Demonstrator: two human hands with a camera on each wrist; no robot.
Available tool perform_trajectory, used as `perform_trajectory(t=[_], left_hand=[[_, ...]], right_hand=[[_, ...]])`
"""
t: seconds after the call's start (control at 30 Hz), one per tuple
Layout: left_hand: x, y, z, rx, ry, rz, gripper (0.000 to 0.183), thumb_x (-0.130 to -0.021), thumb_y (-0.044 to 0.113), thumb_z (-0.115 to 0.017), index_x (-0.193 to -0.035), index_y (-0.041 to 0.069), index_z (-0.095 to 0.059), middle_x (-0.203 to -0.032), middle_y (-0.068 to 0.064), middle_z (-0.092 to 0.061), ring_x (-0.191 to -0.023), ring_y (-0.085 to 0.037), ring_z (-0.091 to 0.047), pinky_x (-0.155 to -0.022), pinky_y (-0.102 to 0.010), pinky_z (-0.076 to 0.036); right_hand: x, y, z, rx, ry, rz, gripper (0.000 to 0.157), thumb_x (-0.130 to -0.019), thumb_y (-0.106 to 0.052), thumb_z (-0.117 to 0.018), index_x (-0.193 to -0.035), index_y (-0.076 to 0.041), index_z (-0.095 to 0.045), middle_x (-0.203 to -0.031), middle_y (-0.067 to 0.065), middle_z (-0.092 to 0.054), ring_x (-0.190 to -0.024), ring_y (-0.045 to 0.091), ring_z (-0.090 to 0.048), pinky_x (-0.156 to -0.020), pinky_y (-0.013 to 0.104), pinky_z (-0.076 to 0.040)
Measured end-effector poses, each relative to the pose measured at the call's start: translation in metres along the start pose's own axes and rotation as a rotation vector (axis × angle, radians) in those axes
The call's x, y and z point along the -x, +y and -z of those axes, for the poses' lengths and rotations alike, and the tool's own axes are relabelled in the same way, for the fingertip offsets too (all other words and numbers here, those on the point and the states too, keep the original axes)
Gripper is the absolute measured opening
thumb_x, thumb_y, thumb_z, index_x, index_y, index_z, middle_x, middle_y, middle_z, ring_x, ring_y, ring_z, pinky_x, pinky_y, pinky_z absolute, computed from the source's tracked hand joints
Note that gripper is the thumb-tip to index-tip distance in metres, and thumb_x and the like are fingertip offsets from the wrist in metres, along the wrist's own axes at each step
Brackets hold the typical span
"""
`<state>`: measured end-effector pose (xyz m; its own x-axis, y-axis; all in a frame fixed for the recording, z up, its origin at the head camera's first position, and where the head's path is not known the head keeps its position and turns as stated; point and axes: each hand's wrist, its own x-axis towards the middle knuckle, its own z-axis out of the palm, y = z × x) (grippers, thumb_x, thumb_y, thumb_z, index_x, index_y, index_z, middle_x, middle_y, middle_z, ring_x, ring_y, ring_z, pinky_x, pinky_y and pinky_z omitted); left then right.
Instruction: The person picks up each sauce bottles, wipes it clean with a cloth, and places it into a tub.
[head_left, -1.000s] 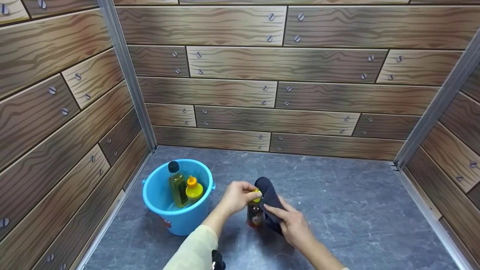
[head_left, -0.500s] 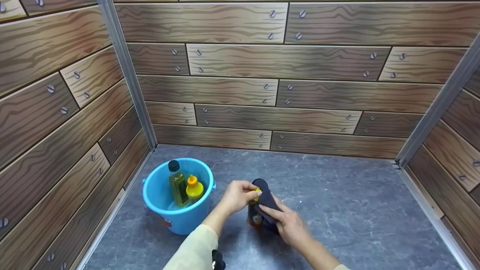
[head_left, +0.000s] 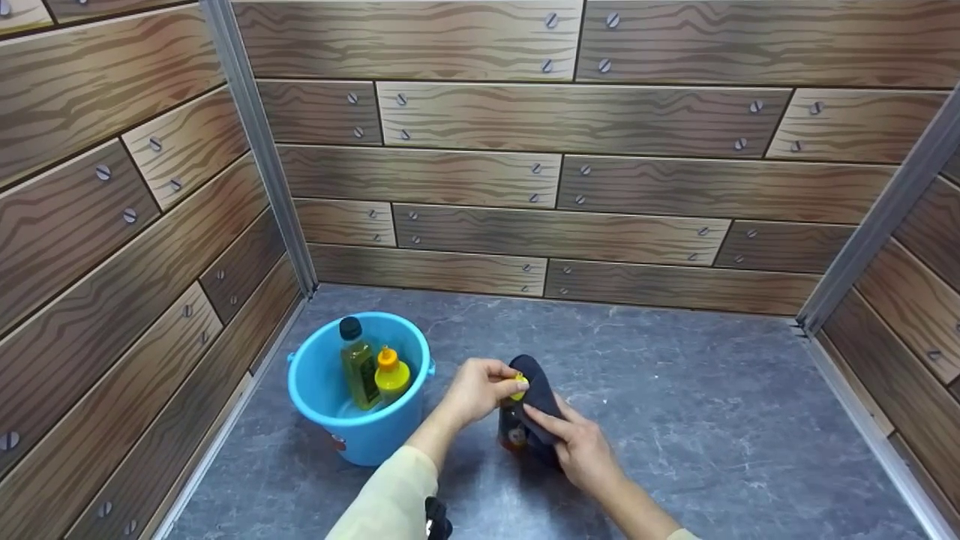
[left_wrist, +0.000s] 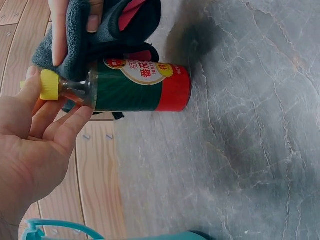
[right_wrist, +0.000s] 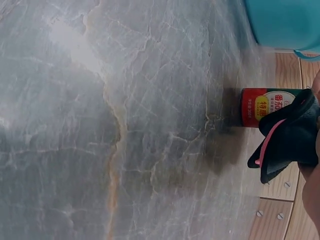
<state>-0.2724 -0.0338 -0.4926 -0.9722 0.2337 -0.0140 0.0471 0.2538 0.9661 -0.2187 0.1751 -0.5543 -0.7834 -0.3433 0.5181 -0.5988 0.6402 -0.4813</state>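
Observation:
A sauce bottle (left_wrist: 130,90) with a green and red label stands upright on the grey surface. My left hand (head_left: 474,391) pinches its yellow cap (left_wrist: 49,85) between thumb and fingers, other fingertips lying along the bottle's neck. From the right, my right hand (head_left: 591,451) holds a folded dark cloth (head_left: 538,397) against the bottle's upper part. Pink lining shows at the cloth's edges in both wrist views. In the head view, the cloth and fingers hide much of the bottle's neck and right side.
A blue bucket (head_left: 360,431) stands left of my hands. Inside it are a dark-capped green bottle (head_left: 360,375) and a yellow bottle (head_left: 391,381) with an orange nozzle. Wood-patterned walls (head_left: 465,176) enclose the grey surface (head_left: 712,405) at back and sides.
The cloth has slid leftward over the bottle's upper part and covers more of it than a second ago. My left hand keeps its pinch on the cap. The head view has tilted slightly.

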Motion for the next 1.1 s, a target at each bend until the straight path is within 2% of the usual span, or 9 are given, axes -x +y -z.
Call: perform_trajectory(t=[0.2, 0.37, 0.57, 0.83, 1.1], left_hand=[[0.001, -0.001, 0.0, -0.013, 0.006, 0.008, 0.007, -0.097, 0.012, -0.08, -0.099, 0.005, -0.082, -0.093, -0.004, -0.079, -0.087, -0.015, -0.074, -0.08, -0.038, -0.063], [0.001, -0.002, 0.0, -0.021, 0.008, -0.004, 0.008, -0.097, 0.013, -0.081, -0.1, 0.005, -0.082, -0.093, -0.004, -0.078, -0.087, -0.015, -0.074, -0.078, -0.035, -0.063], [0.001, -0.003, 0.0, -0.001, -0.004, -0.019, 0.009, -0.097, 0.011, -0.08, -0.101, 0.004, -0.082, -0.095, -0.005, -0.078, -0.09, -0.016, -0.074, -0.081, -0.035, -0.063], [-0.001, -0.002, 0.001, 0.005, 0.001, -0.025, 0.01, -0.097, 0.011, -0.08, -0.101, 0.003, -0.082, -0.095, -0.006, -0.079, -0.088, -0.015, -0.073, -0.078, -0.034, -0.063], [0.0, -0.002, -0.002, 0.048, 0.007, -0.002, 0.012, -0.096, 0.009, -0.081, -0.102, -0.001, -0.081, -0.097, -0.01, -0.079, -0.09, -0.018, -0.075, -0.081, -0.036, -0.063]], right_hand=[[0.0, -0.004, 0.0, 0.039, -0.088, 0.063, 0.071, -0.081, 0.014, -0.077, -0.137, -0.03, -0.074, -0.152, 0.024, -0.055, -0.12, 0.045, -0.066, -0.087, 0.053, -0.061], [0.001, -0.009, -0.003, 0.1, -0.102, 0.087, 0.069, -0.081, 0.013, -0.078, -0.135, -0.029, -0.075, -0.151, 0.025, -0.055, -0.118, 0.046, -0.068, -0.084, 0.052, -0.061], [0.005, -0.01, -0.009, 0.135, -0.057, 0.132, 0.062, -0.079, 0.012, -0.079, -0.129, -0.025, -0.079, -0.147, 0.031, -0.055, -0.12, 0.046, -0.066, -0.084, 0.052, -0.062], [0.01, -0.005, -0.02, 0.191, 0.071, 0.242, 0.056, -0.074, 0.007, -0.084, -0.122, -0.023, -0.082, -0.141, 0.032, -0.06, -0.114, 0.042, -0.07, -0.079, 0.047, -0.063], [0.017, 0.0, -0.027, 0.204, 0.115, 0.248, 0.051, -0.075, 0.003, -0.086, -0.119, -0.022, -0.083, -0.142, 0.034, -0.059, -0.11, 0.041, -0.072, -0.077, 0.046, -0.063]])
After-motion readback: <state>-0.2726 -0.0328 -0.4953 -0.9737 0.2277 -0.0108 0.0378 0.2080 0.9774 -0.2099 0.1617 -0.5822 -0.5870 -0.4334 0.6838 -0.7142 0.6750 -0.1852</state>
